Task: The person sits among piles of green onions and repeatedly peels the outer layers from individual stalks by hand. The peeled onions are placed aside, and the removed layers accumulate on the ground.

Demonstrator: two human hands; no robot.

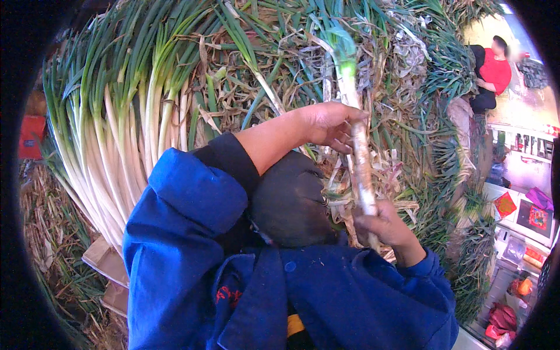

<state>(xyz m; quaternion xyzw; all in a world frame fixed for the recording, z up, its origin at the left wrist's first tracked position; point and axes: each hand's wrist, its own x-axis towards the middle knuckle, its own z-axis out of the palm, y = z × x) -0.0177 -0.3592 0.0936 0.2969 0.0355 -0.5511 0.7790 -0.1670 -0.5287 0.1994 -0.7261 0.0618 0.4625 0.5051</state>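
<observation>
A long green onion (362, 168), with a brownish outer skin on its lower stalk and green leaves at its top, slants across the view. Around its root end my right hand (386, 224) is closed. My left hand (333, 127) reaches over from the left and grips the stalk higher up, just below the pale green part, its thumb lying across it. Left of my blue sleeve, a thick row of green onions (109, 148) lies with clean white stalks and green tops pointing away. Their lower ends rest by a wooden board (107, 260).
Withered leaves and trimmings (258, 57) cover the ground ahead. More green onions (450, 78) are heaped along the right. Beyond them sits another person (494, 72) in red. A red box (31, 137) stands far left; a pale cabinet (533, 218) is at far right.
</observation>
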